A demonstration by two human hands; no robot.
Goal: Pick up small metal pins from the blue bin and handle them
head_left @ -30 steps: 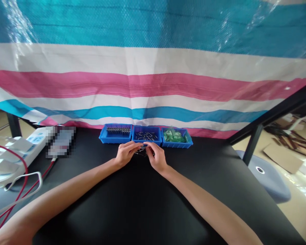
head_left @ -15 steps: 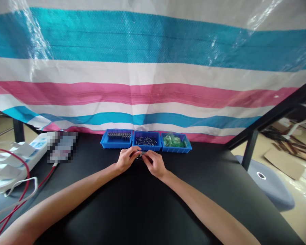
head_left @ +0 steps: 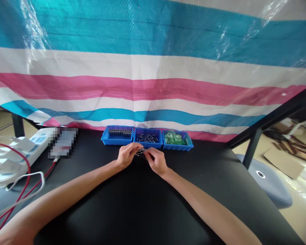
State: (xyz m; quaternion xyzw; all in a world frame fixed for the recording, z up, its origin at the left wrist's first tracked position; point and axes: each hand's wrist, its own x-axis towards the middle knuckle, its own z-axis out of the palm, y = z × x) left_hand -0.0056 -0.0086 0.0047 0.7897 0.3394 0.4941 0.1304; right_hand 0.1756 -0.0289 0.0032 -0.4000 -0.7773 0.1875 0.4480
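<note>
My left hand and my right hand meet just in front of the blue bins, fingers closed in a pinch. Between the fingertips show several thin, shiny metal pins, too small to make out their exact kind; fingers partly cover them. Nearest to the hands is the middle blue bin, with loose slender metal pieces in it. To its left, a blue bin holds rows of short metal cylinders. On the right, a blue bin contains green plastic packets.
The black table runs beneath my forearms. A white power strip with plugs, red cables and a blurred-out device lie at left. Behind the bins hangs a striped sheet. A grey stool stands beyond the right edge.
The view has tilted slightly down. The fingertips have shifted a little, and more of the thin metal pins shows between them.
</note>
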